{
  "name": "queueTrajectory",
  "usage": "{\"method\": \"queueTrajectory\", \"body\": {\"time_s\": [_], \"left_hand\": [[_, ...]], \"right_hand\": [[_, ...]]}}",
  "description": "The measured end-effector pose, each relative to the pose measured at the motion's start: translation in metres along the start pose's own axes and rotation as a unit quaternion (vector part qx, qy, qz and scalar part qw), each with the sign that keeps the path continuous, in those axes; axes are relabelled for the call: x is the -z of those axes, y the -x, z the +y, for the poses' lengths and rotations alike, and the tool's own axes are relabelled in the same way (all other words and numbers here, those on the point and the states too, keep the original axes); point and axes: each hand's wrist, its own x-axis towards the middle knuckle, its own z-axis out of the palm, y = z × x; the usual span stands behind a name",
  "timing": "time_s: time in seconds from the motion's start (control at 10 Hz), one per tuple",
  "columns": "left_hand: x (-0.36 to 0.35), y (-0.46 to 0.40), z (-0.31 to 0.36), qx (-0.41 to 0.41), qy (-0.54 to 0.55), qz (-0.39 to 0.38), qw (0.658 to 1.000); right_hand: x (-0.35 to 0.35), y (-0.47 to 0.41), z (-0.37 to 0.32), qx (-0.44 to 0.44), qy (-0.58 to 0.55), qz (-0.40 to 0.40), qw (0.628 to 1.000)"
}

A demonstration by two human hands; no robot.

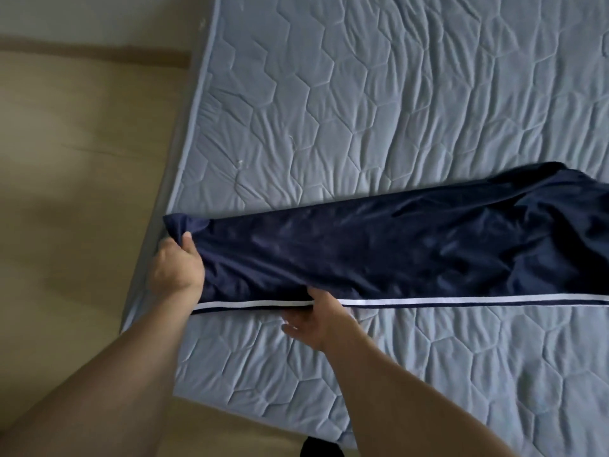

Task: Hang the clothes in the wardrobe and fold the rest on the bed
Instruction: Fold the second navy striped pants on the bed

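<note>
from the head camera, looking down: a bed point(395, 94) with a pale blue quilted mattress cover, stitched in a hexagon-like pattern and creased all over, fills most of the view. its corner lies toward the lower left, and tan floor point(66, 159) shows along the left side and at the bottom edge.

a pair of dark navy trousers point(395, 245) lies flat across the bed, stretched from near the left mattress edge out past the right border of the view. the fabric is smooth and slightly shiny, with soft wrinkles, and bunches higher toward the right. a white side stripe point(461, 300) runs along the near edge of the trousers, almost straight, from the left end to the right border.

the left hand point(178, 262) is at the left end of the trousers, at the mattress edge, its fingers and thumb curled around the bunched cloth of that end, gripping it. the right hand point(313, 316) is at the near edge of the trousers, just where the stripe passes; its thumb lies on top of the cloth by the stripe and its fingers go underneath the edge, pinching the fabric. both forearms are bare and reach in from the bottom of the view.

a small dark shape point(321, 448) shows at the bottom edge between the arms; what it is cannot be told.
</note>
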Motion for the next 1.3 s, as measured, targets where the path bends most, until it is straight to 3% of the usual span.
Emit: {"method": "queueTrajectory", "body": {"time_s": [0.1, 0.2, 0.3, 0.5, 0.8, 0.9, 1.0, 1.1, 1.2, 1.3], "left_hand": [[-0.004, 0.030, 0.016, -0.015, 0.045, -0.048, 0.998], [-0.010, 0.069, 0.059, -0.060, 0.106, -0.133, 0.984], [-0.006, 0.109, 0.109, -0.117, 0.165, -0.187, 0.961], [0.006, 0.185, 0.213, -0.224, 0.187, -0.213, 0.933], [-0.081, 0.368, 0.393, -0.241, 0.262, -0.370, 0.858], [-0.124, 0.431, 0.443, -0.198, 0.229, -0.511, 0.805], [-0.150, 0.436, 0.461, -0.274, 0.127, -0.460, 0.835], [-0.161, 0.386, 0.451, -0.382, -0.026, -0.225, 0.896], [-0.172, 0.319, 0.434, -0.365, -0.146, -0.159, 0.906], [-0.184, 0.289, 0.430, -0.318, -0.151, -0.212, 0.912]], "right_hand": [[0.015, 0.007, 0.008, -0.041, 0.189, 0.040, 0.980], [0.043, 0.032, -0.021, 0.081, 0.395, 0.136, 0.905], [0.078, 0.056, -0.063, 0.178, 0.438, 0.193, 0.860], [0.188, 0.128, -0.169, 0.269, 0.313, 0.200, 0.889], [0.370, 0.212, -0.260, 0.268, 0.060, 0.042, 0.960], [0.430, 0.229, -0.295, 0.302, -0.022, 0.014, 0.953], [0.456, 0.231, -0.318, 0.337, -0.003, 0.064, 0.939], [0.464, 0.206, -0.331, 0.349, 0.158, 0.195, 0.903], [0.455, 0.186, -0.336, 0.363, 0.347, 0.294, 0.813], [0.449, 0.184, -0.339, 0.424, 0.419, 0.373, 0.712]]}}
